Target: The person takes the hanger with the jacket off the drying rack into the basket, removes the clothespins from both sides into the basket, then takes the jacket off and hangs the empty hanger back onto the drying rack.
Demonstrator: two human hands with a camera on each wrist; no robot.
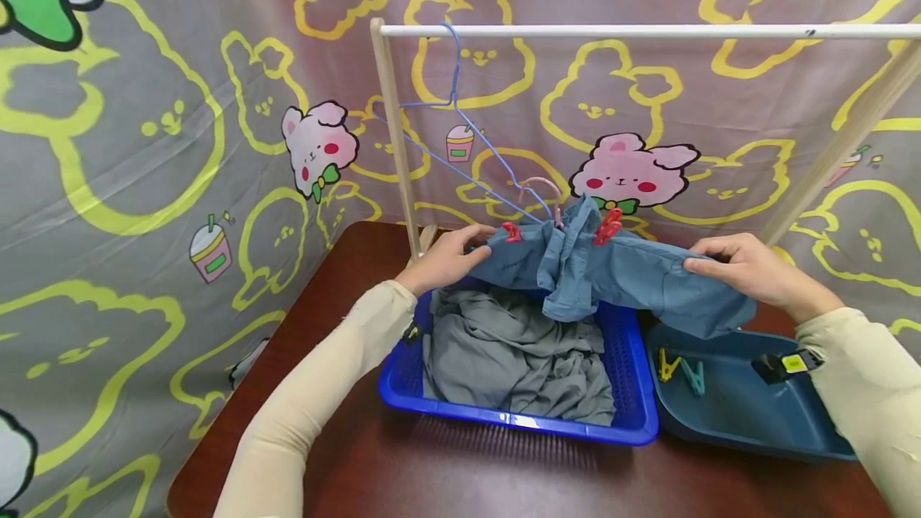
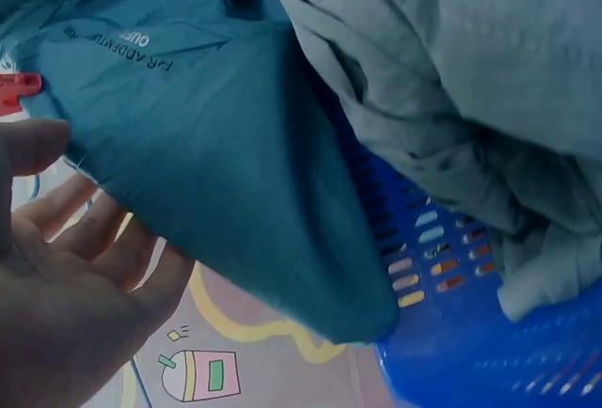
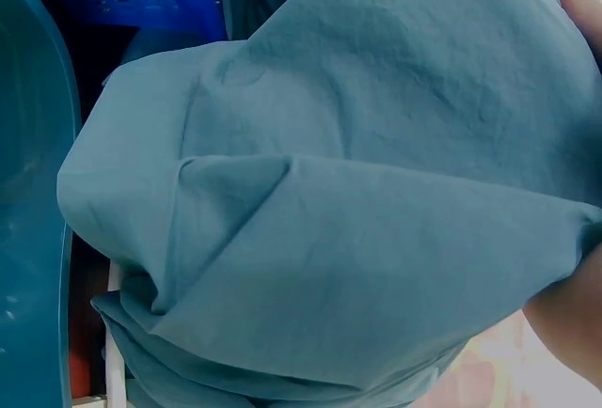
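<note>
A blue shirt (image 1: 640,266) with small dark print on its cloth hangs folded over the blue basket, a pink hanger hook (image 1: 543,186) rising from its middle. Two red clothespins (image 1: 512,232) grip its upper edge, one on each side of the hook. At the left end my left hand (image 1: 449,256) holds the edge, thumb in front and fingers (image 2: 99,234) reaching behind the cloth. My right hand (image 1: 748,266) pinches the upper edge toward the right end, where the fabric droops over the teal tub.
Crumpled grey cloth (image 1: 518,350) fills the blue basket (image 1: 518,422). A teal tub (image 1: 748,414) beside it holds yellow and teal clothespins (image 1: 692,378). Above stands a rack with a white rod (image 1: 647,32), from which a blue hanger (image 1: 455,78) hangs. A patterned curtain surrounds the brown table (image 1: 345,438).
</note>
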